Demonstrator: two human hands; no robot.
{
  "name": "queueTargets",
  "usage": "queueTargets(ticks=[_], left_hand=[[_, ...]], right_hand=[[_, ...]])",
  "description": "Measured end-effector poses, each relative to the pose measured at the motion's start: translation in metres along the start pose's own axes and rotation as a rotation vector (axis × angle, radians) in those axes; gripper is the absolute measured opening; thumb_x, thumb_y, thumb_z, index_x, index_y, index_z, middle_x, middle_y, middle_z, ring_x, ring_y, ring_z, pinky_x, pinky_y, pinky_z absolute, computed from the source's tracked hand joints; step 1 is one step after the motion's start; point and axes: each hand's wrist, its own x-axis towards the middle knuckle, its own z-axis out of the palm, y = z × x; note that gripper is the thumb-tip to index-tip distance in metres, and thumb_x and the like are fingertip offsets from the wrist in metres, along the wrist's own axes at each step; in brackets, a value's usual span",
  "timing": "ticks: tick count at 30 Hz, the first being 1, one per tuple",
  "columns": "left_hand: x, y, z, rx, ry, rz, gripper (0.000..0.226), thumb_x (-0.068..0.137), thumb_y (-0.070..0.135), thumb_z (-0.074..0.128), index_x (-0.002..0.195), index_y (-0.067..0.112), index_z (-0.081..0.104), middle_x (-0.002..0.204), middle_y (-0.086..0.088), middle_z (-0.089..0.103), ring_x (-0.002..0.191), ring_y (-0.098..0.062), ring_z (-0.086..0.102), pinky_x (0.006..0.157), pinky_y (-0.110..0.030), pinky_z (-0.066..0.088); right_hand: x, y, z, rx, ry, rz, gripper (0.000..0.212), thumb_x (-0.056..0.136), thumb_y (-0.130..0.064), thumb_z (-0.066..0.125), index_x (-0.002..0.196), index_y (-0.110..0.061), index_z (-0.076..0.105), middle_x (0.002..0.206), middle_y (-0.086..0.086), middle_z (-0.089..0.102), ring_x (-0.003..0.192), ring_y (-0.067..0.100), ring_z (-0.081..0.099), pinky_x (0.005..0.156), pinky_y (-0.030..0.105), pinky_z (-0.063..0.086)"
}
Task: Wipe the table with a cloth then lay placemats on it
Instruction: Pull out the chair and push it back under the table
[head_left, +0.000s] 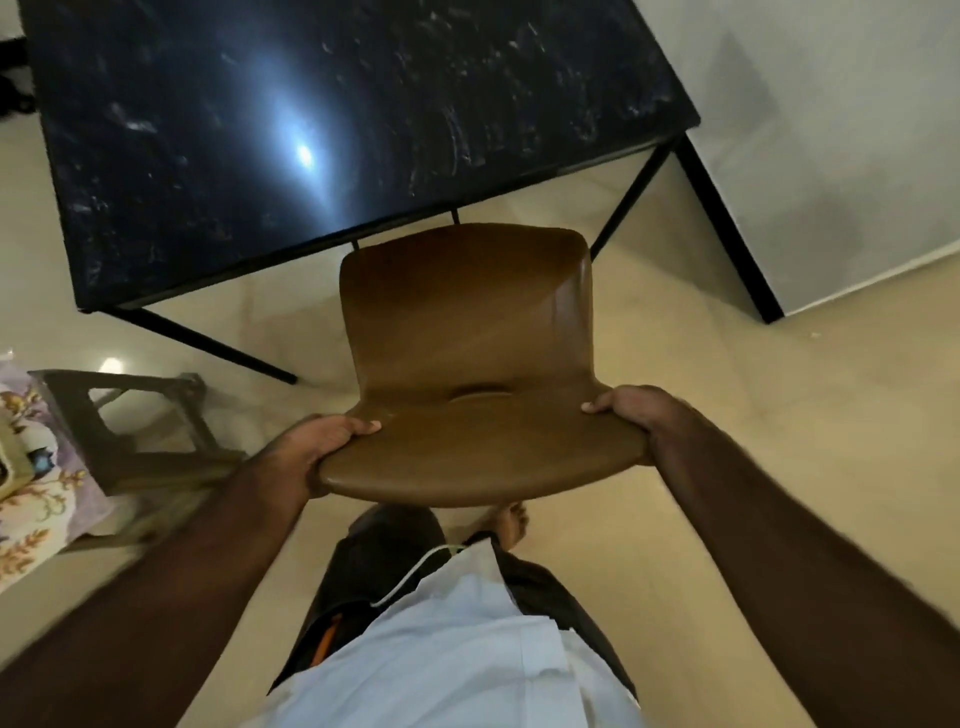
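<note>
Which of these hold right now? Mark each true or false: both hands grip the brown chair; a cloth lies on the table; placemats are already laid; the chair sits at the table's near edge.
1. Both hands, left and right, grip the chair. True.
2. A cloth lies on the table. False: no cloth is in view on it.
3. Placemats are laid. False: none shows on the table.
4. The chair is at the table's near edge. True.

Chair stands before the table, stool to its left
</note>
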Motion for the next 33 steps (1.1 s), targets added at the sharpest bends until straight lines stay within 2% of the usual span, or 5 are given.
queueTargets(ticks=[3,10,16,25,33], left_hand=[[0.001,0.014,0.015,-0.094,0.043,0.066,0.047,0.082,0.05,0.091,0.111,0.02,0.071,0.092,-0.011,0.076,0.075,-0.024,0.069,0.06,-0.03,0.05],[0.03,0.08,0.017,-0.163,0.094,-0.055,0.032,0.1,0.036,0.081,0.098,0.01,0.063,0.044,-0.004,0.065,0.028,-0.014,0.059,0.026,-0.021,0.037],[0.067,0.112,0.006,-0.238,0.078,-0.111,0.03,0.1,0.033,0.083,0.105,0.01,0.065,0.088,-0.015,0.074,0.037,-0.018,0.068,0.032,-0.025,0.046],[0.113,0.138,0.006,-0.324,0.03,-0.148,0.045,0.096,0.033,0.086,0.127,0.006,0.068,0.104,-0.02,0.081,0.065,-0.029,0.082,0.05,-0.034,0.06],[0.118,0.152,0.015,-0.306,0.056,-0.18,0.056,0.094,0.035,0.088,0.136,0.011,0.06,0.116,-0.022,0.078,0.09,-0.038,0.081,0.05,-0.039,0.062]], right_hand=[[0.017,-0.043,-0.021,-0.093,-0.011,-0.017,0.041,0.093,-0.035,0.085,0.121,-0.008,0.072,0.12,0.019,0.078,0.119,0.038,0.076,0.107,0.049,0.059],[0.056,-0.14,-0.027,-0.211,-0.043,-0.057,0.034,0.095,-0.035,0.084,0.112,-0.01,0.069,0.107,0.015,0.076,0.096,0.03,0.072,0.084,0.041,0.053],[0.087,-0.194,-0.017,-0.264,-0.036,-0.074,0.028,0.099,-0.036,0.081,0.103,-0.015,0.063,0.104,0.015,0.072,0.088,0.029,0.07,0.075,0.038,0.056],[0.127,-0.234,-0.014,-0.256,-0.079,-0.02,0.024,0.101,-0.031,0.08,0.1,-0.017,0.061,0.103,0.014,0.072,0.086,0.031,0.073,0.049,0.031,0.056],[0.145,-0.232,-0.023,-0.193,-0.096,-0.009,0.019,0.101,-0.027,0.081,0.103,-0.018,0.065,0.103,0.01,0.075,0.088,0.031,0.075,0.059,0.033,0.055]])
